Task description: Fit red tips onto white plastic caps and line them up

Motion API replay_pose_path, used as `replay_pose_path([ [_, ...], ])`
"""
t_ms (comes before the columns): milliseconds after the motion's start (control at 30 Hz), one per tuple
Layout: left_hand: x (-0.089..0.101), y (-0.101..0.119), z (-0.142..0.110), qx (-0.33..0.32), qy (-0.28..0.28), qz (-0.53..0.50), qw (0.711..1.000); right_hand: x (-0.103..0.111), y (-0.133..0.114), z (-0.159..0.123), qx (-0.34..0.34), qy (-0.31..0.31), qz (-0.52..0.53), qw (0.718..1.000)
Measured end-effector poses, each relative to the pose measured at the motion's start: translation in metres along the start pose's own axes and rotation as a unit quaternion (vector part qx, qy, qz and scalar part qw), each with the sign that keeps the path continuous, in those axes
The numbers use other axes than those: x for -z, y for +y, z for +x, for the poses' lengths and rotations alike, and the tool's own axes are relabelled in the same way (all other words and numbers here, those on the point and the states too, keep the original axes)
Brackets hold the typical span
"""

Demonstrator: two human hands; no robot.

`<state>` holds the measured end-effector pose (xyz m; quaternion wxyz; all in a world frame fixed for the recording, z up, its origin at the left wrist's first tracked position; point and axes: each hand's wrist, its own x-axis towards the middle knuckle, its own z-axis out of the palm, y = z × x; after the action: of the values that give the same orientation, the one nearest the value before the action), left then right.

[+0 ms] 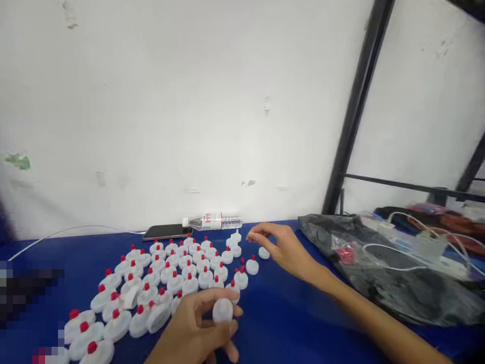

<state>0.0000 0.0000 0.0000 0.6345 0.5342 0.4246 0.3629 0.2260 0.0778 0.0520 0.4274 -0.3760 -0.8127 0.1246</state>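
Observation:
Several white caps with red tips (166, 273) stand in rows on the blue table (288, 323). My left hand (197, 331) is low in the view, its fingers closed round one white cap (222, 310). My right hand (282, 247) reaches across to the far right end of the rows, with thumb and forefinger pinched on a small red piece (250, 238). A plain white cap (264, 253) lies just under that hand.
A water bottle (214, 221) lies on its side by the wall, next to a dark phone (166, 231) with a white cable (71, 230). A black plastic bag (379, 263) with white cables lies at the right. A black metal frame (352, 111) rises behind it.

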Motion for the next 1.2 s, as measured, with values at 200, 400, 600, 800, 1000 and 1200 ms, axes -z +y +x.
replay_pose_path([
  [200,0.002,-0.006,0.003,0.0,0.012,0.008,1.0,-0.023,-0.033,-0.02,0.07,-0.157,0.091,0.981],
  [400,0.005,-0.007,0.005,0.007,-0.014,0.031,0.999,-0.033,-0.035,-0.026,0.07,-0.177,0.103,0.976],
  [600,0.002,-0.006,0.003,0.004,-0.006,0.039,0.999,-0.033,-0.036,-0.026,0.071,-0.185,0.109,0.974],
  [800,0.005,-0.012,0.007,-0.002,-0.031,0.041,0.999,-0.032,-0.038,-0.027,0.091,-0.208,0.115,0.967],
  [1000,0.009,-0.007,0.005,-0.002,-0.055,-0.101,0.993,-0.033,-0.035,-0.026,0.136,-0.217,0.091,0.962],
  [1200,0.011,-0.005,0.004,0.01,-0.057,-0.17,0.984,-0.035,-0.029,-0.027,0.137,-0.225,0.101,0.959],
])
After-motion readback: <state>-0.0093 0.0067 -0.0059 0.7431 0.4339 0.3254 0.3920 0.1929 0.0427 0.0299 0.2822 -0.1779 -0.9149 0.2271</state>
